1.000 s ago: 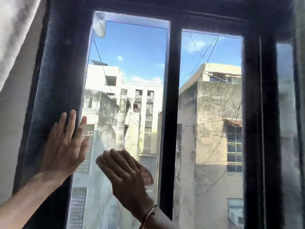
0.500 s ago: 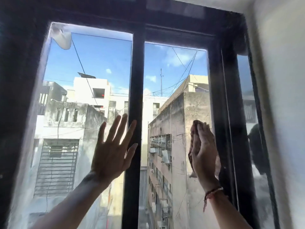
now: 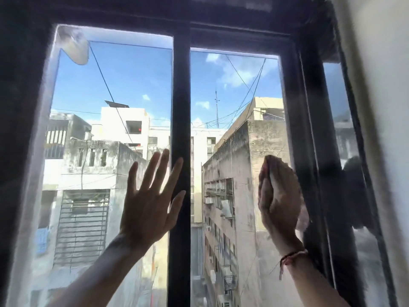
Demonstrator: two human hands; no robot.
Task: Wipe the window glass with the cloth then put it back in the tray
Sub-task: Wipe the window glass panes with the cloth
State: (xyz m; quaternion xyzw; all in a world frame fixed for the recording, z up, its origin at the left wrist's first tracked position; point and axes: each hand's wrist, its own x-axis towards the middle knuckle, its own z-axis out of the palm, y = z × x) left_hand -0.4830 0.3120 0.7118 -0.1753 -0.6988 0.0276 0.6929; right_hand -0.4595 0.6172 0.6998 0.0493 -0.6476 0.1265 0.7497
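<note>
Left hand (image 3: 147,209): fingers spread, flat on left window glass (image 3: 106,111), empty. Right hand (image 3: 279,202): pressing cloth (image 3: 302,218) against right pane.

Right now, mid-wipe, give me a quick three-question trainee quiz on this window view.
1. True or false: the left hand lies flat with fingers spread, partly over the centre bar.
2. Which hand presses the cloth against the glass: A left, B right?
3. Fill in: the cloth is on the ____ pane, near the dark frame.

Key: 1 true; 2 B, the right hand; 3 right.
</note>
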